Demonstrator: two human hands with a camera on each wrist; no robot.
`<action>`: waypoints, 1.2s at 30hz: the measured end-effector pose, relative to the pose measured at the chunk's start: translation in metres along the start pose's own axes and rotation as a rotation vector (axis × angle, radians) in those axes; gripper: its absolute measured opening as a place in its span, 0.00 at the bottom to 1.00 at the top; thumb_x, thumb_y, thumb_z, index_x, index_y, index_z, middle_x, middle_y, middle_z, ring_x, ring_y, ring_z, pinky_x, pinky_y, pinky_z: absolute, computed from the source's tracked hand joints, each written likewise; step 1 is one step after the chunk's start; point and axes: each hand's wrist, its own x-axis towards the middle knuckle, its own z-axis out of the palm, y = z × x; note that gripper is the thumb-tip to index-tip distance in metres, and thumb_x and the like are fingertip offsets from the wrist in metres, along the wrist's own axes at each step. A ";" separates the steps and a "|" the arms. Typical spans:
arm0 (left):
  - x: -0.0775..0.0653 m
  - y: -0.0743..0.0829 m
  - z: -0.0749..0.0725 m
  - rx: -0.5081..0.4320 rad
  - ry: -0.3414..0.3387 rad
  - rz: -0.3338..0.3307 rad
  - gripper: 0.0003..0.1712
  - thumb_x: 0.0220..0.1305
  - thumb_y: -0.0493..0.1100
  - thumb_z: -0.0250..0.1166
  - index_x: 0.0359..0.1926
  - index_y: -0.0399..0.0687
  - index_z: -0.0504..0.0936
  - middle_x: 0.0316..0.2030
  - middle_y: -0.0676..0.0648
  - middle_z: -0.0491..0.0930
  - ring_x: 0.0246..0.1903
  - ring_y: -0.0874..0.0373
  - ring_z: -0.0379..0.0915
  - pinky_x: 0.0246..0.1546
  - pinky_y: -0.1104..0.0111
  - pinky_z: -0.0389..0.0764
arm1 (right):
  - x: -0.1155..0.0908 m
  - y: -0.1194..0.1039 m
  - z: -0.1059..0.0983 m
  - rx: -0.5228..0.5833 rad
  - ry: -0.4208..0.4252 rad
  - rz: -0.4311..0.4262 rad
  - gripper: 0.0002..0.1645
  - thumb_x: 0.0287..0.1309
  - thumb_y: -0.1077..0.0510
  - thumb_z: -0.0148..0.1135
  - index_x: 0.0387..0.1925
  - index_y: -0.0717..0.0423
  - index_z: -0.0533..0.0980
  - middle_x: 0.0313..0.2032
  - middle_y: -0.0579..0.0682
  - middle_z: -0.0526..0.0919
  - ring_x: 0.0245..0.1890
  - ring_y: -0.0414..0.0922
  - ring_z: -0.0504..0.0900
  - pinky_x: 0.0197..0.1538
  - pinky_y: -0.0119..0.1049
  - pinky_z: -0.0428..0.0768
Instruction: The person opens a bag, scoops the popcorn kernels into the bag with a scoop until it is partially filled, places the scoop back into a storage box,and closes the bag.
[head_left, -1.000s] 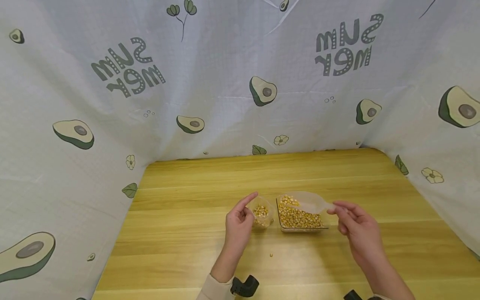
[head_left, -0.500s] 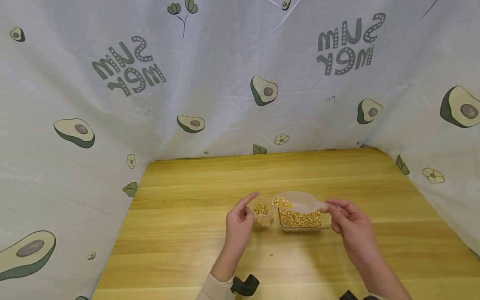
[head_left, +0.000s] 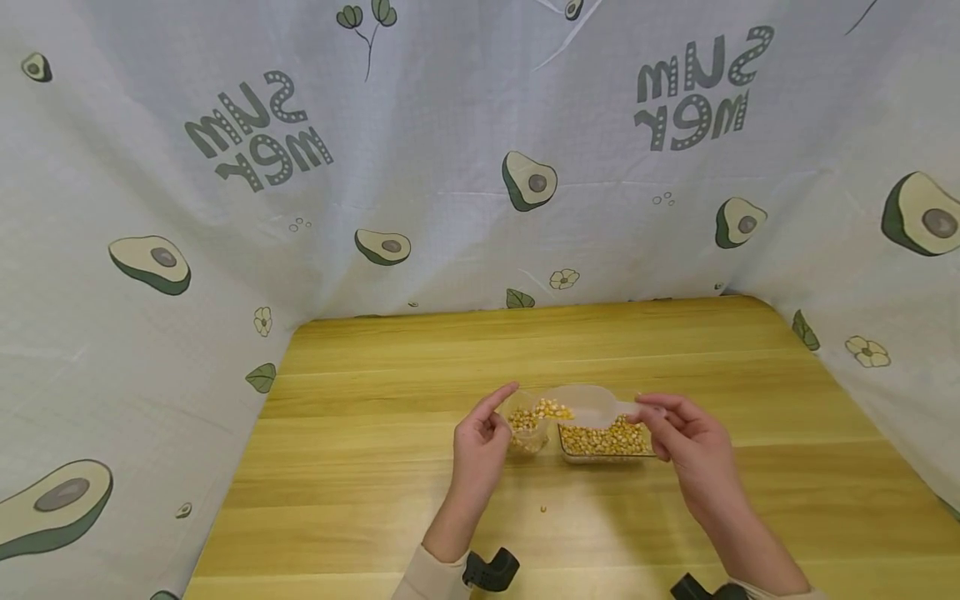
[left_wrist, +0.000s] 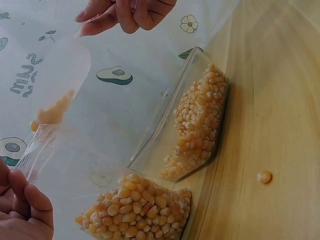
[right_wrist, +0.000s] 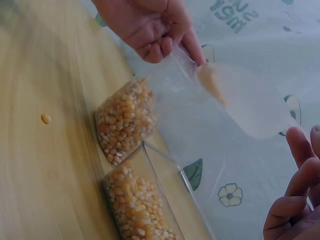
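My left hand (head_left: 478, 450) pinches the upper edge of a clear plastic bag (right_wrist: 175, 95), its index finger stretched along the opening. The bag stands on the table with corn kernels (left_wrist: 132, 210) filling its lower part. Between finger and thumb, my right hand (head_left: 697, 454) holds the handle of a translucent white scoop (head_left: 592, 406). Kernels lie toward the scoop's front, which is at the mouth of the bag. Under the scoop, right of the bag, is a clear rectangular container (head_left: 600, 458) of corn kernels, partly covered in the head view.
A single loose corn kernel (head_left: 543, 508) lies on the wood-grain table (head_left: 360, 467) in front of the bag and container. A white curtain (head_left: 450, 125) with avocado prints hangs behind the table and along both sides.
My right hand has carried the scoop leftward from over the container to the bag's mouth, and its kernels now sit at the opening. My left hand and the bag have stayed in place.
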 end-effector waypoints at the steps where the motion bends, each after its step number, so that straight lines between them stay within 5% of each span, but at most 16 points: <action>1: 0.000 0.000 0.000 -0.001 0.000 -0.001 0.29 0.67 0.26 0.48 0.62 0.50 0.81 0.67 0.43 0.73 0.13 0.68 0.48 0.16 0.79 0.57 | 0.000 -0.001 0.001 -0.002 -0.002 0.000 0.10 0.69 0.61 0.58 0.48 0.56 0.81 0.32 0.38 0.89 0.18 0.43 0.60 0.25 0.39 0.60; 7: 0.000 -0.001 0.001 0.004 0.003 -0.004 0.28 0.67 0.26 0.48 0.62 0.47 0.81 0.67 0.47 0.73 0.13 0.68 0.48 0.16 0.79 0.57 | 0.001 -0.003 0.005 -0.015 -0.007 -0.001 0.13 0.69 0.61 0.59 0.50 0.63 0.79 0.32 0.39 0.89 0.19 0.44 0.60 0.26 0.42 0.58; 19: -0.001 0.000 0.000 -0.005 -0.004 -0.007 0.30 0.66 0.26 0.48 0.61 0.53 0.81 0.67 0.45 0.73 0.14 0.68 0.48 0.17 0.80 0.57 | 0.007 -0.009 0.011 -0.033 -0.011 -0.019 0.09 0.68 0.61 0.59 0.47 0.58 0.81 0.32 0.40 0.89 0.20 0.40 0.65 0.24 0.33 0.69; 36: 0.000 -0.002 0.000 -0.011 -0.009 0.007 0.29 0.67 0.26 0.48 0.63 0.48 0.80 0.66 0.46 0.74 0.13 0.68 0.48 0.16 0.79 0.57 | 0.007 -0.011 0.012 -0.029 -0.016 -0.035 0.09 0.69 0.61 0.59 0.47 0.59 0.80 0.32 0.41 0.89 0.19 0.42 0.63 0.25 0.36 0.66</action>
